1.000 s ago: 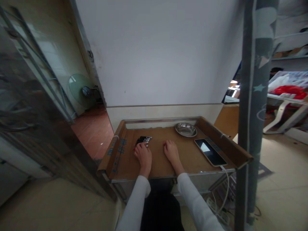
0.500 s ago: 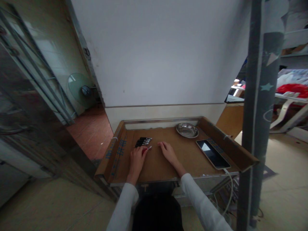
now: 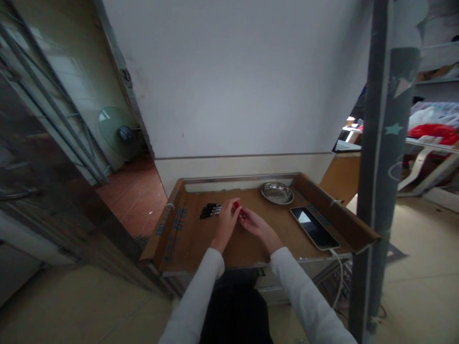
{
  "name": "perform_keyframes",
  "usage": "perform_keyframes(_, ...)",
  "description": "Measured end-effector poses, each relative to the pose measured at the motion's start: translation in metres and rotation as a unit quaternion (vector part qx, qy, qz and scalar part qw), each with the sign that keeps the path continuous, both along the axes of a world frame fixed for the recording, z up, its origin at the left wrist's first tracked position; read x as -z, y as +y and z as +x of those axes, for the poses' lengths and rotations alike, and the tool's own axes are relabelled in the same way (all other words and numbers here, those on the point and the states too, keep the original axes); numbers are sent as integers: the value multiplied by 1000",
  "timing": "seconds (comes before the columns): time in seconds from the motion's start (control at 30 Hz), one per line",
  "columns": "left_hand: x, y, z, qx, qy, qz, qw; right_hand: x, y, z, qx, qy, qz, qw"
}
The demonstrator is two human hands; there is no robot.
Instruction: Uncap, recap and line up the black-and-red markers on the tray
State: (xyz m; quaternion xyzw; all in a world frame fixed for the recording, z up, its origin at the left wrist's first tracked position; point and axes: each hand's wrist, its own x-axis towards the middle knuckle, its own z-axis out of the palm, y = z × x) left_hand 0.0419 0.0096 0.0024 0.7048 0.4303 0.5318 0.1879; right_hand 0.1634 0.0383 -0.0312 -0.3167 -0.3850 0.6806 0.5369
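My left hand (image 3: 226, 220) is closed around a red marker (image 3: 236, 204), whose red end shows above the fingers. At the marker's lower end, my right hand (image 3: 256, 224) has its fingertips pinched on it, against the left fingers. Most of the marker is hidden by both hands. Just left of my left hand, several black markers (image 3: 208, 210) with pale lettering lie side by side on the cardboard, their right ends partly covered by that hand.
The cardboard-lined table (image 3: 193, 248) has raised side flaps. A round metal dish (image 3: 277, 193) stands at the back right. In front of it lies a phone (image 3: 314, 228) with a white cable (image 3: 339, 282) hanging off the front edge. A grey post (image 3: 376, 181) rises on the right.
My left hand has lifted the red marker from beside the black ones and brought it right. My right hand has closed on its other end.
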Motion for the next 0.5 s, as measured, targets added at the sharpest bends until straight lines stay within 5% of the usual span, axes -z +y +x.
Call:
perform_keyframes(0.2, 2, -2, 8, 46, 34, -8, 998, 4, -2, 8, -6, -4, -19, 1000)
perform_keyframes(0.5, 11, 29, -8, -58, -165, -119, 977, 3, 2, 32, 16, -8, -74, 997)
